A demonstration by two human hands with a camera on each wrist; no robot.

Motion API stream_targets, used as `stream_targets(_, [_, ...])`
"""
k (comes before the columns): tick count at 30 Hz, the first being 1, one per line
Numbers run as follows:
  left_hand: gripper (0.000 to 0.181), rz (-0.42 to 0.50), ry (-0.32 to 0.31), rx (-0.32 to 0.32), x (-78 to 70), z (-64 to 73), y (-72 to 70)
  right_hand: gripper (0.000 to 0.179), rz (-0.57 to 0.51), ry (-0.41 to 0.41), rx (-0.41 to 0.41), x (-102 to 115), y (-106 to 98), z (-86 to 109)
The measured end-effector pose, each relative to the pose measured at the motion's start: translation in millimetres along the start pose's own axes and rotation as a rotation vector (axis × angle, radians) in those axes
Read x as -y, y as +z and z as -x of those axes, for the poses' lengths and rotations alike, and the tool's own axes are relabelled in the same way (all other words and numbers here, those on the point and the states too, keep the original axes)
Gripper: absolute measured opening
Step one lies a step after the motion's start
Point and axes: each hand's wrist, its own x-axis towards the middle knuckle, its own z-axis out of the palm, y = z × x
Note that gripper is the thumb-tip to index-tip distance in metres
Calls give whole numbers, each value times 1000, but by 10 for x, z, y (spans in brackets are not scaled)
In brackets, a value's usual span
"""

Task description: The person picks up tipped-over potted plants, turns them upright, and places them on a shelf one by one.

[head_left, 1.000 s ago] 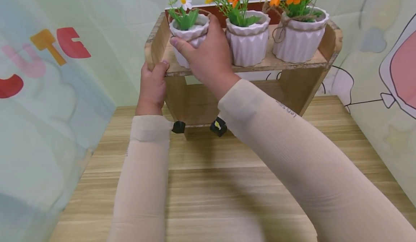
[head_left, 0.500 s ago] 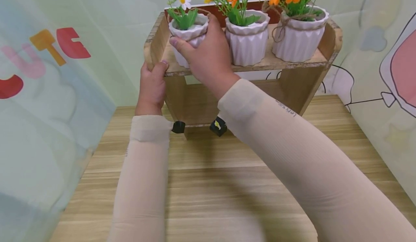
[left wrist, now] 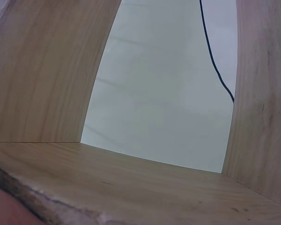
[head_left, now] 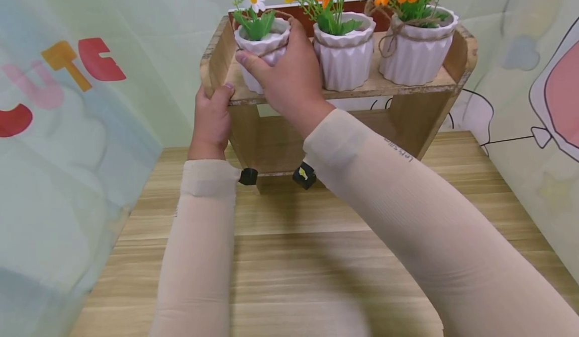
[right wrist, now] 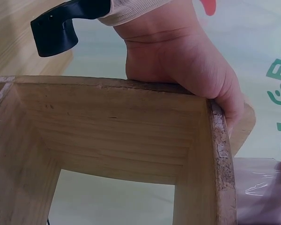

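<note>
A wooden shelf (head_left: pixel 413 120) stands at the back of the table in the head view, with three white fluted flowerpots along its top board. My right hand (head_left: pixel 296 75) grips the left flowerpot (head_left: pixel 262 48), which holds white daisies and has twine round its rim; thumb in front, fingers round the right side. At the shelf's front left corner my left hand (head_left: pixel 211 120) holds the wood, thumb over the board's edge. The right wrist view shows this left hand (right wrist: pixel 178 51) on the corner and the pot (right wrist: pixel 260 187) beside it. The left wrist view shows mostly the shelf's bare inside.
To the right of the held pot stand the middle flowerpot (head_left: pixel 346 65) and the right flowerpot (head_left: pixel 413 58), both with orange and yellow flowers. A wood-grain table (head_left: pixel 289 276) lies below. Printed cloth walls (head_left: pixel 68 176) close in the sides and back.
</note>
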Motion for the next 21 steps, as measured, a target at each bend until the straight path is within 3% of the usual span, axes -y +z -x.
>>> stream_targets(21, [41, 2, 22, -13, 20, -18, 6, 101, -3, -8, -4, -5, 5, 8])
